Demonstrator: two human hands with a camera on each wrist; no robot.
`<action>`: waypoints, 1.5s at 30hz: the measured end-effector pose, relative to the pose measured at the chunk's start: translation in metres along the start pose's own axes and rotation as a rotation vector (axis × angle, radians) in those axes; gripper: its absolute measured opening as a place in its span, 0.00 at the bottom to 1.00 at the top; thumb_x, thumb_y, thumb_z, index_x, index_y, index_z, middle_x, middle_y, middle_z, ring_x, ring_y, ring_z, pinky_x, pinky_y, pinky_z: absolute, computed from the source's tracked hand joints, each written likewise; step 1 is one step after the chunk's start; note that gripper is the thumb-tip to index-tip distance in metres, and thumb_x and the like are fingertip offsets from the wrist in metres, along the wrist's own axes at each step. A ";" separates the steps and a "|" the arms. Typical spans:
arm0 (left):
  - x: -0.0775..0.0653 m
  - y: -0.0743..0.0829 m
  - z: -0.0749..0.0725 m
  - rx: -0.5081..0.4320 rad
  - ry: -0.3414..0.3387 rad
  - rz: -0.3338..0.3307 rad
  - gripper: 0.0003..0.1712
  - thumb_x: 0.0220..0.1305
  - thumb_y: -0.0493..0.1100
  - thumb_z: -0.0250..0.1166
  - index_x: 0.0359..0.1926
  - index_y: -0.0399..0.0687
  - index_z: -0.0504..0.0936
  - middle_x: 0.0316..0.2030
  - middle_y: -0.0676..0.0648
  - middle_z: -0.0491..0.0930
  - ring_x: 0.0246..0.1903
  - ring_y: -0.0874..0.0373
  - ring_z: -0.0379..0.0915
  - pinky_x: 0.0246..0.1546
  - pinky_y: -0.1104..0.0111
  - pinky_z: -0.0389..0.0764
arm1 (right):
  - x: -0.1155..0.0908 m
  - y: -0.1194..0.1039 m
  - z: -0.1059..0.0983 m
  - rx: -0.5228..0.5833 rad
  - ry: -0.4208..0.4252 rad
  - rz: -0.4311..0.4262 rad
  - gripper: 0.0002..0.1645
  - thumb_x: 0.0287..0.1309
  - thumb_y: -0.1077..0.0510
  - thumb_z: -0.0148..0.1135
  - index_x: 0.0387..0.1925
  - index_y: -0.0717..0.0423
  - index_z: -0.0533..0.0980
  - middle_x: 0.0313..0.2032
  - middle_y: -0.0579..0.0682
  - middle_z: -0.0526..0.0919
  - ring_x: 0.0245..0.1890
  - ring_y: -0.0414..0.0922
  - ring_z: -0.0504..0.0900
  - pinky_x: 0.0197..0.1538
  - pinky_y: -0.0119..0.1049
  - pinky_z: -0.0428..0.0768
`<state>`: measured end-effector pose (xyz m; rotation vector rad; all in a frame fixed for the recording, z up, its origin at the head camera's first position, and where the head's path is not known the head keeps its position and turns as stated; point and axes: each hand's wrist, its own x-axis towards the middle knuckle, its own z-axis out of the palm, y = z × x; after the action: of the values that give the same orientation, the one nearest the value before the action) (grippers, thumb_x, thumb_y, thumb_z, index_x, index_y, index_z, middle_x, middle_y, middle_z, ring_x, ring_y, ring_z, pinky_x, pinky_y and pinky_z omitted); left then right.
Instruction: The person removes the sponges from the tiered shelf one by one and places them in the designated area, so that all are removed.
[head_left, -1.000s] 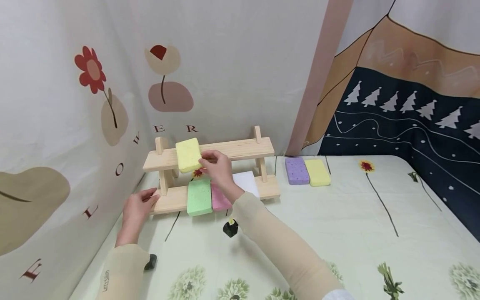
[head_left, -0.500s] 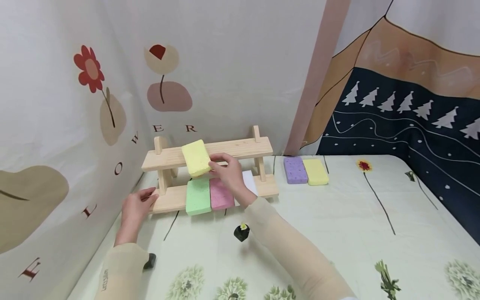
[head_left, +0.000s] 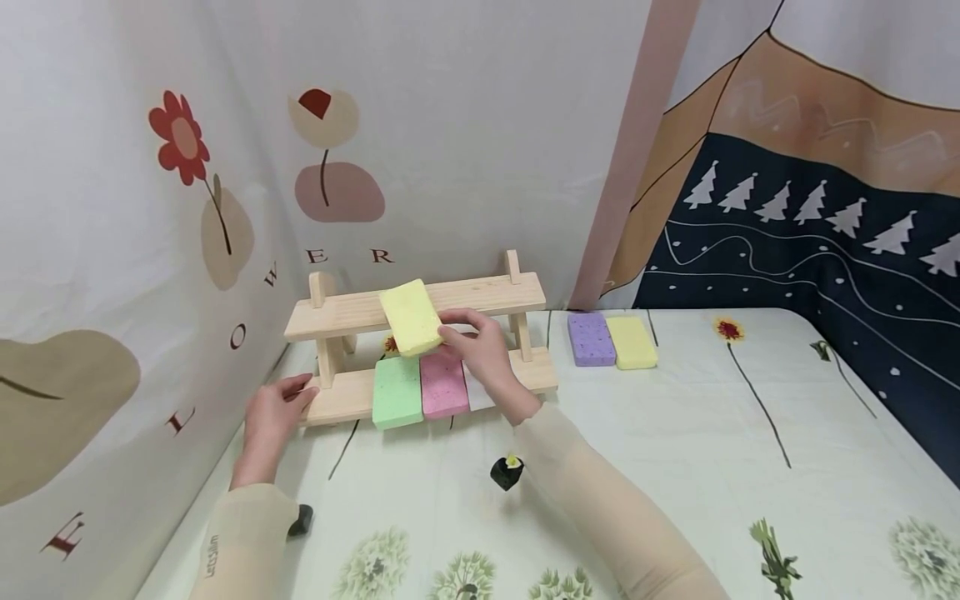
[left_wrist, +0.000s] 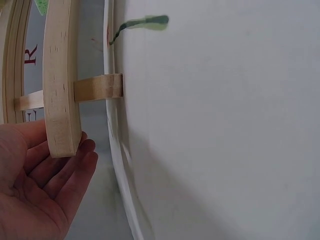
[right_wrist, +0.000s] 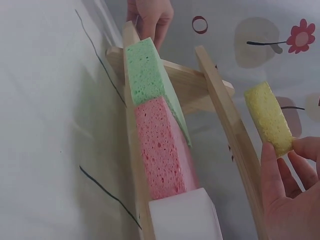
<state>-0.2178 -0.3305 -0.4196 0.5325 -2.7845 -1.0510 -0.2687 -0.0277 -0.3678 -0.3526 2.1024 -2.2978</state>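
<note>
My right hand (head_left: 483,358) pinches a yellow sponge (head_left: 411,318) by its right edge, tilted in front of the upper board of a two-tier wooden rack (head_left: 480,295). In the right wrist view, thumb and fingers hold one end of that sponge. My left hand (head_left: 272,423) grips the left end of the rack's lower board; the left wrist view has its fingers curled about the board end (left_wrist: 62,90). On the lower board lean a green sponge (head_left: 397,393), a pink sponge (head_left: 444,388) and a white block (right_wrist: 182,217), side by side. My right hand partly hides the white one in the head view.
A purple sponge (head_left: 591,340) and a second yellow sponge (head_left: 632,342) lie side by side on the patterned cloth (head_left: 660,467), right of the rack. Printed curtains (head_left: 465,125) stand close behind the rack and to its left.
My right hand has carried the yellow sponge rightward along the upper board, and the sponge has tilted more. The left hand stays at the lower board's end.
</note>
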 end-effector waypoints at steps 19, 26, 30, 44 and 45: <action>0.001 0.001 0.001 -0.003 -0.007 -0.029 0.26 0.74 0.45 0.58 0.67 0.39 0.72 0.63 0.32 0.75 0.62 0.36 0.72 0.59 0.48 0.75 | -0.014 0.006 -0.027 -0.009 -0.001 -0.006 0.17 0.63 0.65 0.64 0.53 0.64 0.79 0.54 0.60 0.81 0.44 0.47 0.87 0.47 0.40 0.87; 0.002 0.000 0.002 -0.005 -0.005 -0.032 0.26 0.74 0.45 0.59 0.67 0.40 0.73 0.63 0.32 0.75 0.62 0.37 0.72 0.59 0.48 0.75 | -0.018 0.006 -0.038 -0.001 0.004 0.002 0.18 0.63 0.67 0.64 0.54 0.66 0.79 0.53 0.62 0.81 0.39 0.41 0.87 0.47 0.37 0.87; 0.002 0.000 0.001 -0.006 -0.001 -0.027 0.25 0.74 0.45 0.59 0.67 0.40 0.73 0.63 0.33 0.75 0.62 0.37 0.72 0.60 0.48 0.75 | -0.021 0.003 -0.045 -0.023 0.002 0.015 0.18 0.63 0.66 0.63 0.55 0.65 0.79 0.54 0.62 0.81 0.38 0.38 0.86 0.47 0.36 0.87; 0.001 0.000 0.002 -0.007 0.017 -0.012 0.25 0.73 0.45 0.59 0.66 0.39 0.74 0.61 0.32 0.76 0.61 0.37 0.73 0.58 0.48 0.76 | -0.029 0.002 -0.069 0.011 0.023 0.058 0.18 0.63 0.68 0.62 0.55 0.68 0.77 0.56 0.62 0.79 0.42 0.40 0.85 0.48 0.37 0.86; 0.001 -0.001 0.002 -0.007 0.018 -0.009 0.25 0.73 0.44 0.59 0.66 0.38 0.74 0.61 0.32 0.76 0.61 0.37 0.73 0.58 0.49 0.76 | -0.029 0.002 -0.071 0.005 0.026 0.064 0.18 0.64 0.68 0.62 0.55 0.67 0.77 0.56 0.61 0.78 0.42 0.40 0.84 0.48 0.36 0.86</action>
<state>-0.2191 -0.3301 -0.4214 0.5520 -2.7643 -1.0523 -0.2525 0.0468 -0.3798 -0.2529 2.0864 -2.2839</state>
